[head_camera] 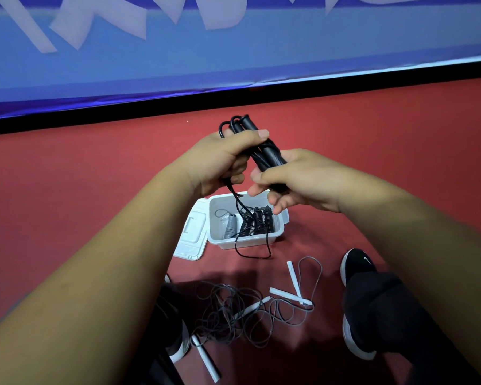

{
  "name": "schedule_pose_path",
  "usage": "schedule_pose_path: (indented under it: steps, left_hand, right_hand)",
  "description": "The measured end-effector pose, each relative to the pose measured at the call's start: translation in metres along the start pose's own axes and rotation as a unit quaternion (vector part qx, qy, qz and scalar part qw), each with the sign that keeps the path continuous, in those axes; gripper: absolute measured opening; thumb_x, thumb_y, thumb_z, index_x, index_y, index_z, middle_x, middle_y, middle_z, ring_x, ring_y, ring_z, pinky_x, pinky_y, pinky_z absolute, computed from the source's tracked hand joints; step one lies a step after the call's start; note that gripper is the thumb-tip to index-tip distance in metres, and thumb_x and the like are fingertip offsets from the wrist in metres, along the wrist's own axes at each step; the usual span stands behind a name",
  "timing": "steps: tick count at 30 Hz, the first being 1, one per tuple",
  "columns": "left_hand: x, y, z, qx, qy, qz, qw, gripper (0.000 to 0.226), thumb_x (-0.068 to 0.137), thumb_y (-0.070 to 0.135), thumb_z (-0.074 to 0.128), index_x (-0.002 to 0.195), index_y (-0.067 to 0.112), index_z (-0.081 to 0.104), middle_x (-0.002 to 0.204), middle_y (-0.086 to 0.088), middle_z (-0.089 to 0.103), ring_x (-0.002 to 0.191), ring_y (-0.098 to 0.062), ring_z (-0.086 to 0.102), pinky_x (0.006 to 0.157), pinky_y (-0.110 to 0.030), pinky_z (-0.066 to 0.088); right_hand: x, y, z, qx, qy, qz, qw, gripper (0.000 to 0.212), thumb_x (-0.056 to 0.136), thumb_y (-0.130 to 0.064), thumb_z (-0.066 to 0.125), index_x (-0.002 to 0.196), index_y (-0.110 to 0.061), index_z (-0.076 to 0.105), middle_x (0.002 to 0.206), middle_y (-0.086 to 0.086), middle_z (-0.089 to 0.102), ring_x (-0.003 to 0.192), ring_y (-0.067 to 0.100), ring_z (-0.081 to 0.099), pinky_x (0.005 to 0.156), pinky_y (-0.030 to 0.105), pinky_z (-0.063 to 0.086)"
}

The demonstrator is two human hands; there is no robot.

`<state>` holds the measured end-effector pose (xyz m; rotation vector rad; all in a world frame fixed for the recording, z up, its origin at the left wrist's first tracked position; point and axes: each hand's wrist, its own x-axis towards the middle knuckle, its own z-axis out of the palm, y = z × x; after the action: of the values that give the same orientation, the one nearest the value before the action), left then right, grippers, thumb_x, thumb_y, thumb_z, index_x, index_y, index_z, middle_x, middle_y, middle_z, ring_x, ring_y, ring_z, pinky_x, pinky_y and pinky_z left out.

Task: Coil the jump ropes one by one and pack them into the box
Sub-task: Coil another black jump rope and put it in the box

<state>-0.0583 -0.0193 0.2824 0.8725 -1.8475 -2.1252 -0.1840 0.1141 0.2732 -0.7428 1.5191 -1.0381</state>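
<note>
While both curl, left hand (higher) and right hand grip black rope.

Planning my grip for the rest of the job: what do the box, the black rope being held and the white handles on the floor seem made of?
The box: white moulded plastic, smooth and slightly translucent, by its thin glossy walls. The black jump rope: matte handles, perhaps foam or rubber; thin cord with a sheen, likely plastic-coated. The white handles: smooth hard plastic, probably.

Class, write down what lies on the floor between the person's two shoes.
In the head view, a tangle of grey jump ropes with white handles lies between the left shoe and the right shoe.
</note>
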Motion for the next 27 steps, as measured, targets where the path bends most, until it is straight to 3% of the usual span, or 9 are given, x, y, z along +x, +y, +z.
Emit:
schedule_pose_path:
  steps: [4, 7, 10, 14, 19, 23, 27]
  left_hand:
    - [-0.002, 0.0, 0.004, 0.01, -0.007, 0.016, 1.0, 0.037, 0.098, 0.032, 0.07, 0.069, 0.025, 0.048, 0.055, -0.001, 0.016, 0.049, -0.018, 0.011, 0.052, -0.033, 0.016]
    - [-0.003, 0.003, 0.003, 0.001, -0.005, 0.021, 1.0, 0.036, 0.099, 0.031, 0.069, 0.071, 0.025, 0.046, 0.054, -0.001, 0.016, 0.051, -0.019, 0.008, 0.056, -0.037, 0.012]
    - [-0.003, 0.004, 0.001, 0.01, -0.001, 0.02, 1.0, 0.035, 0.098, 0.035, 0.071, 0.074, 0.026, 0.048, 0.058, -0.001, 0.016, 0.055, -0.02, 0.008, 0.057, -0.037, 0.013]
    - [-0.002, 0.004, -0.001, 0.041, 0.005, 0.025, 0.999, 0.037, 0.097, 0.042, 0.072, 0.076, 0.024, 0.047, 0.061, -0.002, 0.029, 0.055, -0.018, 0.015, 0.057, -0.034, 0.016]
    - [0.001, 0.001, -0.006, 0.057, -0.029, -0.003, 0.998, 0.034, 0.103, 0.042, 0.063, 0.109, 0.009, 0.062, 0.066, 0.001, 0.043, 0.054, -0.013, 0.021, 0.054, -0.027, 0.019]
    - [-0.005, 0.003, -0.004, 0.082, -0.093, 0.012, 0.992, 0.029, 0.108, 0.034, 0.054, 0.106, 0.007, 0.066, 0.069, -0.002, 0.042, 0.059, -0.017, 0.016, 0.06, -0.033, 0.014]
    - [-0.011, 0.006, -0.002, 0.098, -0.137, 0.018, 0.986, 0.026, 0.109, 0.029, 0.052, 0.103, 0.008, 0.065, 0.068, -0.003, 0.041, 0.06, -0.02, 0.016, 0.063, -0.037, 0.013]
  right_hand:
    - [0.0, 0.001, 0.001, 0.005, 0.022, 0.006, 1.0, 0.016, 0.097, -0.001, 0.062, 0.113, -0.004, 0.063, 0.095, 0.018, 0.077, 0.055, 0.015, 0.05, 0.052, 0.031, 0.051]
    - [0.0, 0.0, 0.006, 0.0, 0.02, -0.022, 1.0, 0.015, 0.095, -0.006, 0.066, 0.108, -0.011, 0.06, 0.081, 0.009, 0.062, 0.052, 0.013, 0.041, 0.049, 0.029, 0.042]
    - [0.001, 0.0, 0.006, -0.007, 0.032, -0.03, 0.999, 0.016, 0.097, -0.009, 0.069, 0.102, -0.015, 0.055, 0.079, 0.008, 0.053, 0.051, 0.013, 0.039, 0.046, 0.028, 0.037]
    - [0.003, -0.001, 0.002, -0.018, 0.081, -0.036, 0.996, 0.014, 0.096, -0.008, 0.067, 0.1, -0.015, 0.055, 0.077, 0.007, 0.055, 0.052, 0.013, 0.038, 0.045, 0.028, 0.035]
    - [0.013, 0.003, -0.01, 0.011, 0.158, -0.036, 0.987, 0.016, 0.093, -0.004, 0.064, 0.108, -0.011, 0.062, 0.081, 0.012, 0.063, 0.05, 0.014, 0.039, 0.045, 0.028, 0.033]
    - [0.02, 0.008, -0.018, -0.026, 0.216, -0.01, 0.976, 0.018, 0.085, -0.009, 0.068, 0.103, -0.006, 0.07, 0.082, 0.014, 0.069, 0.051, 0.018, 0.045, 0.044, 0.026, 0.039]
    - [0.02, 0.009, -0.02, -0.025, 0.18, -0.005, 0.983, 0.008, 0.091, -0.008, 0.07, 0.095, -0.014, 0.074, 0.074, 0.009, 0.073, 0.048, 0.013, 0.046, 0.045, 0.028, 0.036]
